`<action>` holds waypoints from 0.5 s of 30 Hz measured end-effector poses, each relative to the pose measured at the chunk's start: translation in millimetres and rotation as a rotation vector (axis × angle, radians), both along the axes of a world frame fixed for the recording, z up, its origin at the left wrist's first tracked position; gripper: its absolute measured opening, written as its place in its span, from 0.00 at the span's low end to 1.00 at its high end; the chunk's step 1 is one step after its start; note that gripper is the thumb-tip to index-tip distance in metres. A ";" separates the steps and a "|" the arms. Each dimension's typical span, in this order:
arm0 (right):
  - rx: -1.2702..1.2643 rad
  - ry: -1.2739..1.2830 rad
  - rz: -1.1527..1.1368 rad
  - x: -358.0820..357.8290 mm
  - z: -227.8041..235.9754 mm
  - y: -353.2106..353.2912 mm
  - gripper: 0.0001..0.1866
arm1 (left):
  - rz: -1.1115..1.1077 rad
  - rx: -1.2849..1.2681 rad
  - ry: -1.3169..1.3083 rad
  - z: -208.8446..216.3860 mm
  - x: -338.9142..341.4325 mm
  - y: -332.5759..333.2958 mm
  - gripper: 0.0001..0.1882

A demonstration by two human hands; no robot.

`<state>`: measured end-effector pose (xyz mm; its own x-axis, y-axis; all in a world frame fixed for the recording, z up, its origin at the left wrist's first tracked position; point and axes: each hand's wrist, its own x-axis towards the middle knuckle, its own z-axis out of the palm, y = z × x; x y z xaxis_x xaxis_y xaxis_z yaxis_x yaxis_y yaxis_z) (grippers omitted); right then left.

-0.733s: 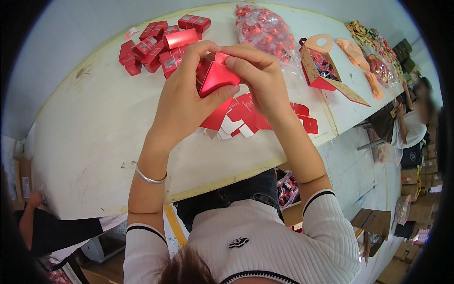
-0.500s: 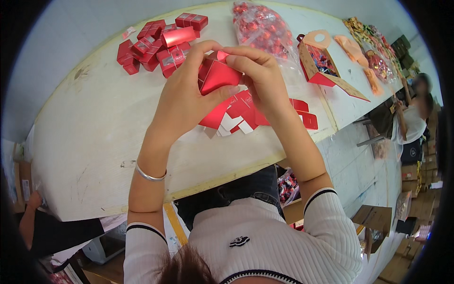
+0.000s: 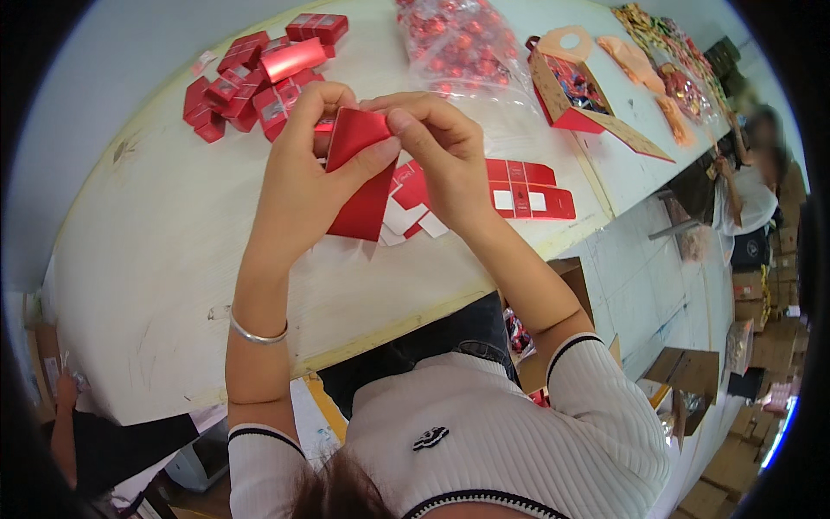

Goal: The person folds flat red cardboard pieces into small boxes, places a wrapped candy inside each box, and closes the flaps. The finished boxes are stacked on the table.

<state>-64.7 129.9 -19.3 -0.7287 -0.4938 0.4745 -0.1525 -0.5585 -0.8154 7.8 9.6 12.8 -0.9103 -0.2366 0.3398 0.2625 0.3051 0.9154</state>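
Both my hands hold a small red cardboard box point(image 3: 356, 138) above the table. My left hand point(image 3: 298, 169) grips it with the thumb across its near face and the fingers bent behind it. On the other side, my right hand point(image 3: 445, 151) pinches its upper right edge between thumb and fingers. Flat red and white box blanks point(image 3: 411, 208) lie on the table under and behind my hands. More printed blanks point(image 3: 532, 190) spread to the right of my right wrist. Beyond my left hand is a pile of folded red boxes point(image 3: 233, 91), with a shiny red piece point(image 3: 294, 60) on top.
A clear bag of red wrapped balls point(image 3: 462, 52) lies at the far middle. To its right stands an open patterned box point(image 3: 571, 91) of wrapped sweets. Another person point(image 3: 748, 190) sits far right; someone's arm point(image 3: 65, 424) shows at lower left. Cardboard boxes point(image 3: 683, 381) stand on the floor.
The box in my hands has turned, showing a long red panel hanging lower. My right hand has shifted left along with it, and the whole view has swung slightly.
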 end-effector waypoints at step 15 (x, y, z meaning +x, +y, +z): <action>0.498 0.080 -0.279 -48.8 -43.2 41.3 0.14 | -0.356 1.081 -0.373 -35.9 -8.3 2.2 0.26</action>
